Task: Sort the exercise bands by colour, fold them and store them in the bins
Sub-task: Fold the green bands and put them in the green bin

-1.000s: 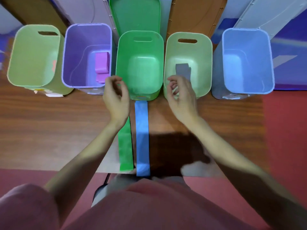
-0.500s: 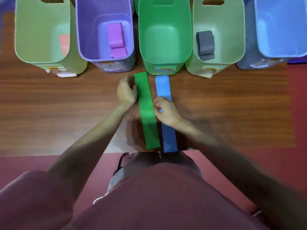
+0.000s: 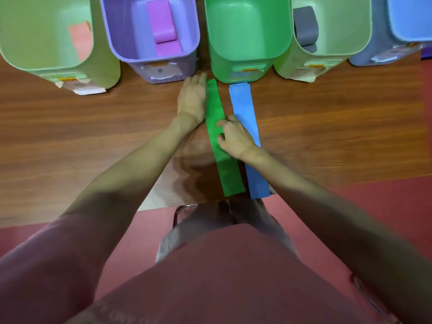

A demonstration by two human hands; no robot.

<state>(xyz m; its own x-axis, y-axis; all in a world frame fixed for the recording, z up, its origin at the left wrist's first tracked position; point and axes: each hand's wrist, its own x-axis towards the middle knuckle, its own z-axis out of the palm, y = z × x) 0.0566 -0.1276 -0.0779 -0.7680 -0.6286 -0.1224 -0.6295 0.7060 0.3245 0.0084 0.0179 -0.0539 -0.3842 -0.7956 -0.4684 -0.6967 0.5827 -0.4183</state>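
Note:
A green band [image 3: 228,169] and a blue band [image 3: 245,108] lie flat side by side on the wooden table [image 3: 70,136], running away from me. My left hand [image 3: 192,97] lies flat with straight fingers along the green band's far left edge. My right hand [image 3: 235,136] rests on the green band's middle with curled fingers and covers part of the blue band. A row of bins stands behind: the green bin [image 3: 247,26] holds nothing visible, the purple bin [image 3: 121,31] holds a folded pink band [image 3: 163,31], the pale green bin [image 3: 339,26] a grey band [image 3: 305,31].
A second pale green bin [image 3: 42,36] stands at the far left and a blue bin [image 3: 406,19] at the far right. The table's near edge runs just past the bands' ends, with red floor [image 3: 374,195] and a chair frame below.
Both hands came down from the bins to the table. The left hand slid forward along the green band and flattened; the right hand settled on the band's middle. The camera tilted down.

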